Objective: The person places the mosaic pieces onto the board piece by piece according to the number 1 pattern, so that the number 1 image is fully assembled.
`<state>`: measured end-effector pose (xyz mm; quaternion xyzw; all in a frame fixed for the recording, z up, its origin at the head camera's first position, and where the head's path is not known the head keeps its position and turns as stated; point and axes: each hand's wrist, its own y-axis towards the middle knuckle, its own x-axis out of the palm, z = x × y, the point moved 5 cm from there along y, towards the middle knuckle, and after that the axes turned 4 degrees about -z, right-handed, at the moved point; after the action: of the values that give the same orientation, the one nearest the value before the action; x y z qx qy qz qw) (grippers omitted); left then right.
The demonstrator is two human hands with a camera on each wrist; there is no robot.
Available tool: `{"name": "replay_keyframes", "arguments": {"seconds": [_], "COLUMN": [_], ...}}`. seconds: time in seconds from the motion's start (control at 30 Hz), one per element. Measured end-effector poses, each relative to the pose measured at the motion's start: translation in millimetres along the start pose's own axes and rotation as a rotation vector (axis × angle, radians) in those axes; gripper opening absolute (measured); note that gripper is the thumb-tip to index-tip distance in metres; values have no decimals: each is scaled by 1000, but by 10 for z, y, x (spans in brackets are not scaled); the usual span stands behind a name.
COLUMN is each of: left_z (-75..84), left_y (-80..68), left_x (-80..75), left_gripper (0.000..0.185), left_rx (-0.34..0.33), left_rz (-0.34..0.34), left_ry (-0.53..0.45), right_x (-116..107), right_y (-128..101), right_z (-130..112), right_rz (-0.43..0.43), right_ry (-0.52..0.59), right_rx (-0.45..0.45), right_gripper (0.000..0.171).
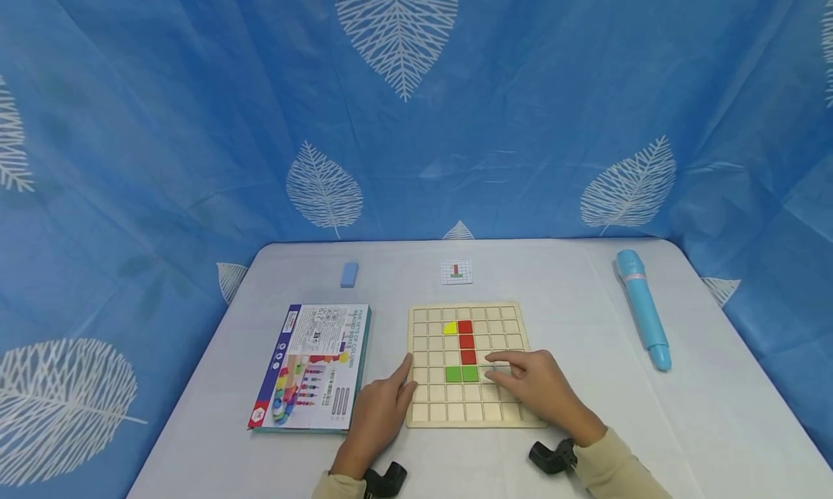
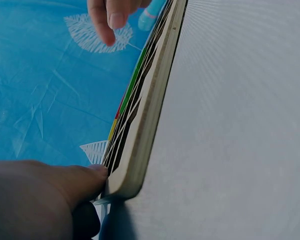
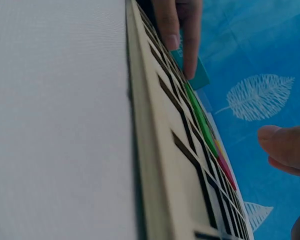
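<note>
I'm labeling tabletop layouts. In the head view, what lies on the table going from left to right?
Picture box → small blue block → wooden grid board, with the small pattern card behind it → blue pen-shaped toy.

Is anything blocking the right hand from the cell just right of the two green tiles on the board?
Nothing visible does. The right hand already rests on the wooden grid board, fingers over the cells beside the green tiles. The left hand touches the board's left edge, clear of that spot.
</note>
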<state>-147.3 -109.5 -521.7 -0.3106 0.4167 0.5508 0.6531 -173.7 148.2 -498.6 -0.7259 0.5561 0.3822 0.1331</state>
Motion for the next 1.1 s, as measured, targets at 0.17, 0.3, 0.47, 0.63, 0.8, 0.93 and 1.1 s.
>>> {"name": "replay_keyframes", "arguments": {"seconds": [0.17,0.3,0.47,0.63,0.8,0.93,1.1], "left_z": [-4,-5,-1,4,9,6,5], "left_y": [1,-1,-7,-6,-8,-13,-15], "left_x": [2,6,4,-6,-11,-8,-11], "left_gripper": [50,50,50,51,51,51,50], "left_rx": [-2,-5,-4,-4,1,6,13], "left_rz": [7,0,-1,3,10,17,25], "left_ry": [2,-1,-2,6,5,11,8], "right_x": [-129,-219,-341,-481,-581,-627,-664], "right_y": [-70,-159,-309,-461,-617,-743,-877], "right_z": [20,89,225,350,459,541,624], "right_rz": [-10,-50,-82,-63,-40,-47,-71], "right_ry": [21,33,55,38,-7,-11,-32], "right_rx": [9,51,109,153,235,306,355], "right_gripper": [22,23,26,25,24,24,25]}}
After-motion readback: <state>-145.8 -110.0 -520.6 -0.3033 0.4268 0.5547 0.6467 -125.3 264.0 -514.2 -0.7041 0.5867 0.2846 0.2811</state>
